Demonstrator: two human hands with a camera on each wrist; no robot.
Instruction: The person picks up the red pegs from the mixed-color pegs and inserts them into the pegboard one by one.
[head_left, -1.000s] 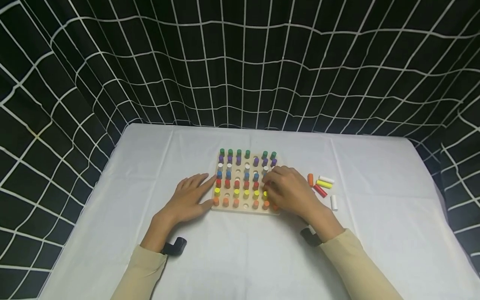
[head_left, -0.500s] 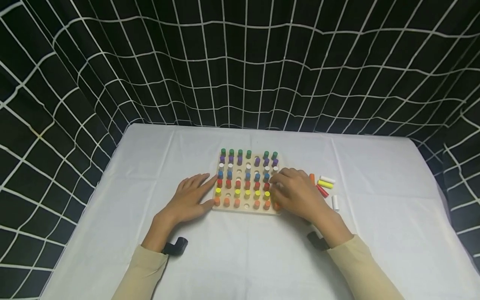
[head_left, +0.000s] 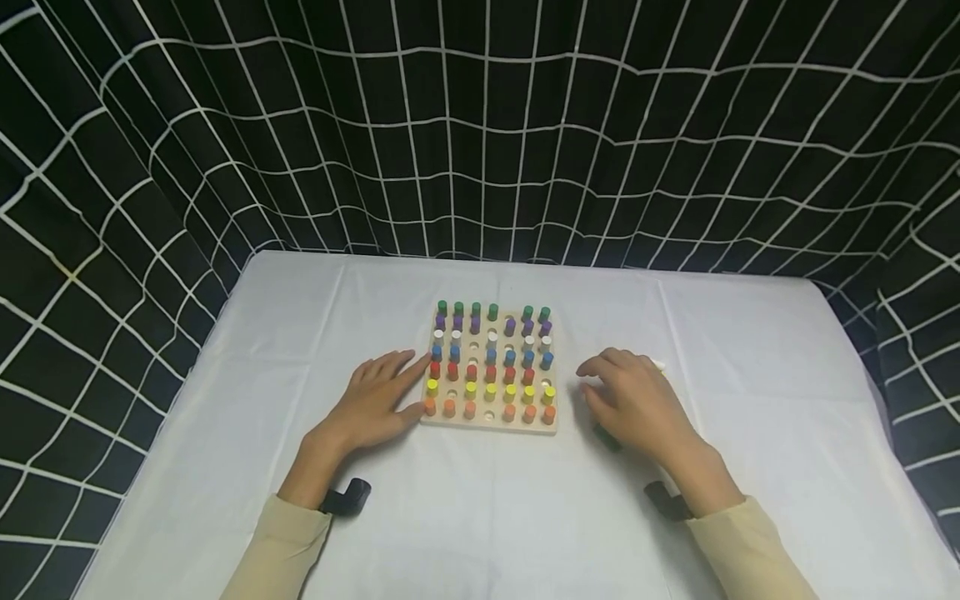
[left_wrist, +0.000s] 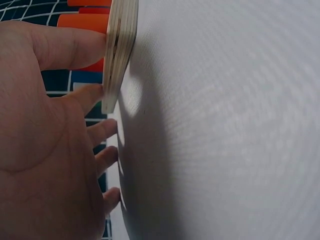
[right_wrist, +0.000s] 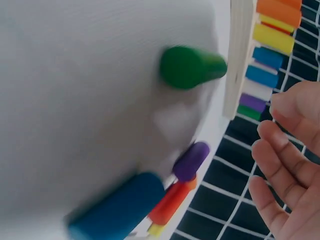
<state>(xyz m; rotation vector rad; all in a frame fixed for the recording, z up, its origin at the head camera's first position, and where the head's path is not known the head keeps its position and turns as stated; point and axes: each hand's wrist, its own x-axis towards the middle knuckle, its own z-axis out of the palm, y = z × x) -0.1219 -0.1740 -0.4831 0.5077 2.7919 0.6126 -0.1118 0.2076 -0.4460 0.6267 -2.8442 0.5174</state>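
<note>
A wooden pegboard (head_left: 491, 424) with rows of coloured pegs lies mid-table, a few holes bare. My left hand (head_left: 367, 406) rests at its left side, fingers spread. In the left wrist view the thumb (left_wrist: 75, 48) and index finger touch the board's edge (left_wrist: 119, 55), near an orange peg (left_wrist: 82, 22). Right of the board, my right hand (head_left: 637, 408) hovers with loosely bent fingers and holds nothing. The right wrist view shows loose pegs by it: a green peg (right_wrist: 187, 67), a blue peg (right_wrist: 120, 207), a purple peg (right_wrist: 191, 161) and a red peg (right_wrist: 170, 202).
A white cloth (head_left: 487, 517) covers the table. A black curtain (head_left: 510, 150) with white netting rises behind it and at both sides. The end of a white peg (head_left: 658, 365) shows past my right hand, which hides most other loose pegs in the head view.
My right hand has moved right, off the pegboard and over the loose pegs. This uncovers the board's right column, with a blue peg at the end of its row. My left hand stays put.
</note>
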